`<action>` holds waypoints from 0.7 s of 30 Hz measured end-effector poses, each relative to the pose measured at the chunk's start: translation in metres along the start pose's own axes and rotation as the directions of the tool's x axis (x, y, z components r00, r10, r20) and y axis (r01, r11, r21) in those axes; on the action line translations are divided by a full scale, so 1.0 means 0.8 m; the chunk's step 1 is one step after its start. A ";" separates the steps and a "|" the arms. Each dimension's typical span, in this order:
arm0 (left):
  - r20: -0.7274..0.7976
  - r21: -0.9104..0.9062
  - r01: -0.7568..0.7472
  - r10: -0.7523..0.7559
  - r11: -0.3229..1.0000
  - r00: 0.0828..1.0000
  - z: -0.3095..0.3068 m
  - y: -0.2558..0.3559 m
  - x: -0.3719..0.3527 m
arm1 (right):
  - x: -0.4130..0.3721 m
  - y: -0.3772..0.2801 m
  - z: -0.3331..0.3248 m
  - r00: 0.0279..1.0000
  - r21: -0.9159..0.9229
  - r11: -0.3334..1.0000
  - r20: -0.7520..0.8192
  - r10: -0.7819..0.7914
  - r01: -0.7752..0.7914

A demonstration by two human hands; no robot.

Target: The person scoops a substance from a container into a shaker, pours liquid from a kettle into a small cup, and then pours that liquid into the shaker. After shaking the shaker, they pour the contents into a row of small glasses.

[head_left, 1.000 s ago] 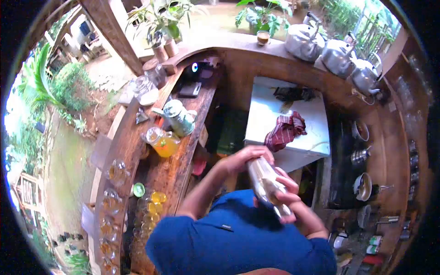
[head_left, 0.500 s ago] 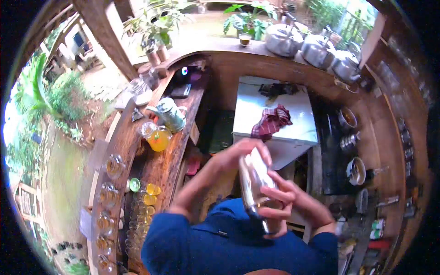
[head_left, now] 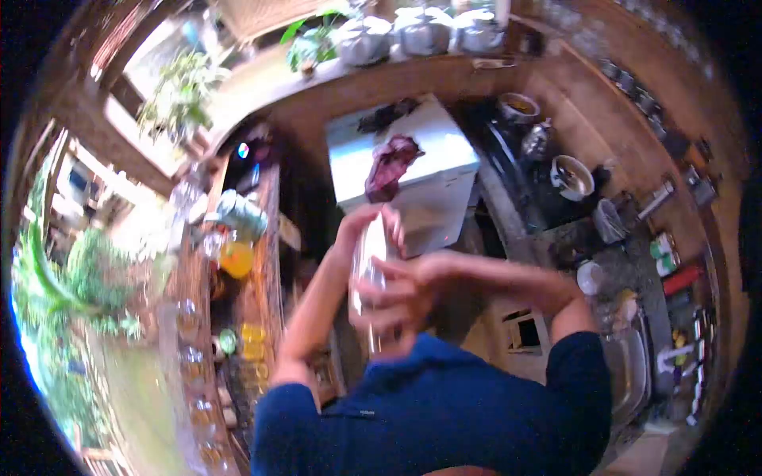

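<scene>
A shiny metal cocktail shaker (head_left: 371, 252) is held in front of my chest, in the middle of the view. My left hand (head_left: 357, 232) is closed around its far end, with fingers showing on both sides. Nearer my body, my right hand (head_left: 393, 293) wraps its fingers across the shaker's other end. Both hands are blurred by motion, and the near end is partly hidden. Beyond them, a dark red cloth (head_left: 390, 166) lies crumpled on a white cabinet top (head_left: 345, 163).
On the left wooden counter stand a pitcher of orange drink (head_left: 236, 259), a metal pitcher (head_left: 240, 213) and several glasses (head_left: 252, 343). Kettles (head_left: 421, 33) line the far ledge. To the right are a white pot (head_left: 573, 176) and a sink (head_left: 633, 365).
My view has turned to the right, so the cabinet and counter sit further left. The shaker has swung to a more upright line in view, with both hands still on it.
</scene>
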State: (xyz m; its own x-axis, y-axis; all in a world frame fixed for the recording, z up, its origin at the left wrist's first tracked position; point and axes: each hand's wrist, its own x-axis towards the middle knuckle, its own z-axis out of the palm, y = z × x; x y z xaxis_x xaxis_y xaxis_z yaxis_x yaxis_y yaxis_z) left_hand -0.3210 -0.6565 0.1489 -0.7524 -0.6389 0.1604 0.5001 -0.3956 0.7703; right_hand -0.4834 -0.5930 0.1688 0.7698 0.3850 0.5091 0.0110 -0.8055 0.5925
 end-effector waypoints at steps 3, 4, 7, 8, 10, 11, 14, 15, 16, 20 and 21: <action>-0.072 0.014 -0.162 0.163 0.987 0.984 0.022 -0.092 -0.079 | -0.015 -0.131 0.001 0.824 0.180 0.892 -0.342 0.452 -0.415; -0.206 -0.096 -0.088 0.067 0.991 0.976 -0.013 -0.143 -0.100 | -0.018 -0.158 0.006 0.731 0.246 0.839 -0.413 0.544 -0.485; -0.354 -0.305 -0.032 -0.082 0.952 0.932 -0.062 -0.235 -0.138 | -0.021 -0.199 0.000 0.648 0.291 0.801 -0.475 0.596 -0.524; -0.250 -0.259 0.012 -0.079 0.966 0.965 -0.028 -0.228 -0.136 | -0.024 -0.203 -0.010 0.702 0.241 0.836 -0.458 0.545 -0.492; 0.009 0.044 0.068 -0.068 0.997 0.998 0.062 -0.157 -0.114 | -0.019 -0.200 -0.034 0.849 0.091 0.922 -0.365 0.382 -0.375; 0.098 0.171 0.098 -0.116 0.980 0.988 0.059 -0.136 -0.095 | -0.017 -0.188 -0.044 0.907 0.022 0.950 -0.292 0.305 -0.312; -0.119 0.086 0.184 -0.174 0.979 0.978 0.087 -0.122 -0.046 | -0.002 -0.146 -0.075 0.989 -0.071 0.987 -0.035 0.142 -0.144; -0.127 0.005 0.140 -0.138 0.990 0.982 0.106 -0.133 -0.050 | 0.003 -0.151 -0.080 0.990 -0.086 0.987 0.000 0.138 -0.138; -0.082 -0.036 0.058 -0.061 0.998 0.995 0.123 -0.143 -0.065 | -0.004 -0.179 -0.090 0.983 -0.102 0.977 -0.039 0.182 -0.185; 0.108 -0.124 -0.086 0.099 0.989 0.989 0.103 -0.211 -0.133 | 0.002 -0.284 -0.085 0.891 -0.102 0.909 -0.270 0.365 -0.404; -0.121 -0.294 -0.070 0.036 0.953 0.992 0.084 -0.246 -0.145 | 0.009 -0.289 -0.075 0.763 0.011 0.837 -0.403 0.505 -0.547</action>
State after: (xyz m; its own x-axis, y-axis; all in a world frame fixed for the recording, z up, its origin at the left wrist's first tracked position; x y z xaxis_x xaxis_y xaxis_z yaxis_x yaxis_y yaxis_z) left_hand -0.3606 -0.4600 0.0204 -0.6768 -0.7275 0.1123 0.6554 -0.5260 0.5420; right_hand -0.5192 -0.3771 0.0730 0.3357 0.0689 0.9394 -0.4050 -0.8899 0.2100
